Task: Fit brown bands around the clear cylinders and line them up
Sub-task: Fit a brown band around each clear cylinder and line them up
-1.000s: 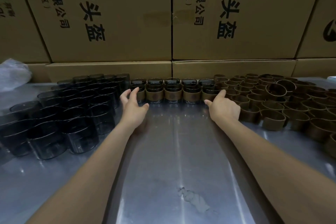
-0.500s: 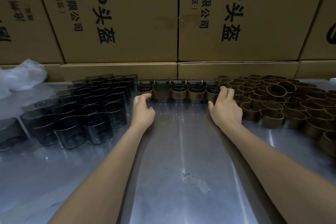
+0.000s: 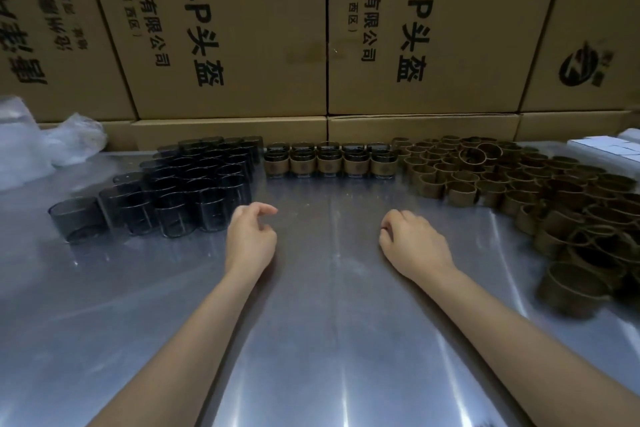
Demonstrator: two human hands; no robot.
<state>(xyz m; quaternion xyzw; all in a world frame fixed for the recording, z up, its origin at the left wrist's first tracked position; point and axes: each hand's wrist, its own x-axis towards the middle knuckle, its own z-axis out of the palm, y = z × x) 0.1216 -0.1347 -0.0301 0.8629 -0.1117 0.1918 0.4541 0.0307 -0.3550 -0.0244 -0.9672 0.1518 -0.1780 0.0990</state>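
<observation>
Several banded cylinders [image 3: 329,163] stand in two tight rows at the back middle of the metal table [image 3: 329,322]. Bare dark clear cylinders [image 3: 194,191] are packed in a block to the left of them. Loose brown bands [image 3: 519,184] lie heaped on the right. My left hand [image 3: 251,239] hovers over the table near the closest bare cylinders, fingers loosely curled and holding nothing. My right hand [image 3: 412,243] sits level with it, also loosely curled and holding nothing, well short of the bands.
Stacked cardboard boxes [image 3: 325,45] form a wall behind the table. Crumpled clear plastic [image 3: 52,146] lies at the back left. A white flat item [image 3: 609,146] sits at the far right edge.
Both hands have drawn back from the ends of the banded row toward me and now hang loosely curled over the bare metal. The banded row stands untouched.
</observation>
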